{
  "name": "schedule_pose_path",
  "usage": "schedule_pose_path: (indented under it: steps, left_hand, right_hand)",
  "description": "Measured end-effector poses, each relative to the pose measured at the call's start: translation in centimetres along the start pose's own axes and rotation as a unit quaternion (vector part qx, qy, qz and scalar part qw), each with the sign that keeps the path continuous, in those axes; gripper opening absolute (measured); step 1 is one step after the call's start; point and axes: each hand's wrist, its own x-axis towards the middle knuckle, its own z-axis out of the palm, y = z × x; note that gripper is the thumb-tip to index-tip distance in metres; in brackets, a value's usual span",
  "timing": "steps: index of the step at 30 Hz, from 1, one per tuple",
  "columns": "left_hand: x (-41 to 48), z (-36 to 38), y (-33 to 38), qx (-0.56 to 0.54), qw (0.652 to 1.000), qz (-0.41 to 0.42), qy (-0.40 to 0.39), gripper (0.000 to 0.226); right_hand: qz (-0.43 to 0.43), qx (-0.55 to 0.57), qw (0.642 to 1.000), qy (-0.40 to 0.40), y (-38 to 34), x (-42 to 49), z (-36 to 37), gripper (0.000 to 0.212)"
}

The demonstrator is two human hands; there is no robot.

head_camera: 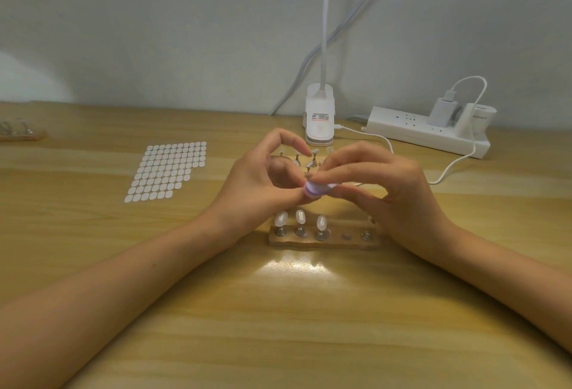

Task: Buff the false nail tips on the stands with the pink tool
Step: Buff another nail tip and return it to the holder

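Surface: light wooden tabletop (278,326), pale wall (154,32) behind. Mid-table, left hand (263,184) and right hand (387,190) both pinch small pink tool (315,188). At its 6 o'clock, nail-tip stand (322,242) with three false nail tips (300,217). At 2 o'clock, power strip (427,133). At 9 o'clock, sticker sheet (167,170).

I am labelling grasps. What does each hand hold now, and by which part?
The right hand pinches the pink tool at its right end, between thumb and fingertips. The left hand meets its left end; what it grips cannot be told.

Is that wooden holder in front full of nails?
No. Three nail tips stand on the wooden holder; its fourth spot is bare.
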Motion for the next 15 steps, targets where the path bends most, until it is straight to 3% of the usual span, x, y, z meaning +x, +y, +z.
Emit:
schedule_pose_path:
  steps: [3, 6, 10, 13, 15]
  left_hand:
    - [0.02, -0.09, -0.01, -0.001, 1.000, -0.003, 0.004, 0.044]
    - [0.00, -0.05, -0.05, -0.004, 1.000, 0.000, -0.001, 0.044]
    - [-0.01, 0.01, -0.06, 0.000, 1.000, 0.002, 0.000, 0.042]
    - [-0.06, 0.04, 0.12, -0.006, 1.000, 0.006, -0.002, 0.045]
    - [0.00, 0.04, 0.07, -0.001, 1.000, 0.004, -0.002, 0.043]
  right_hand:
    - [0.045, 0.011, 0.999, 0.029, 0.18, 0.11, -0.27, 0.025]
    - [0.007, 0.003, 1.000, 0.004, 0.10, 0.01, 0.01, 0.025]
    - [0.050, 0.024, 0.998, 0.033, 0.21, 0.08, -0.16, 0.025]
    - [0.007, 0.010, 1.000, 0.005, 0.14, -0.02, 0.05, 0.024]
    - [0.026, 0.014, 0.999, 0.017, 0.23, 0.02, -0.04, 0.024]
